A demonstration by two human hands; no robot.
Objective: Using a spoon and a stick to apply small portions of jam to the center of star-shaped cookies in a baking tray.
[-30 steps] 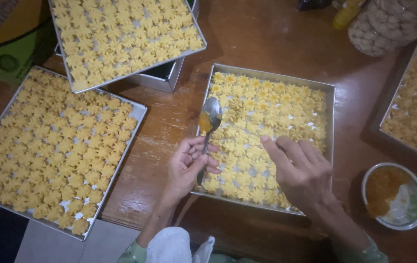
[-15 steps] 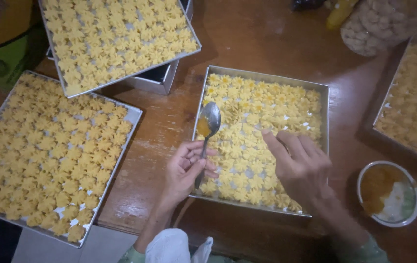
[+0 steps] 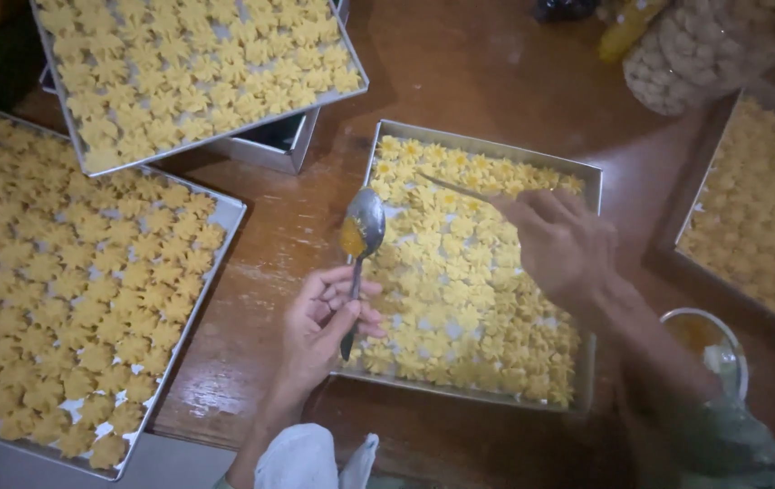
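Head view: the left hand (image 3: 319, 330) has its fingers clamped on a spoon (image 3: 359, 249) pointing far, bowl of orange paste just left of the right hand (image 3: 559, 240), which pinches a thin stick (image 3: 455, 187) over the middle tray (image 3: 587, 362) of cookies.

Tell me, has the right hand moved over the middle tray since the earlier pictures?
Yes. The right hand, holding a thin stick, went from the middle tray's near edge toward its far edge.
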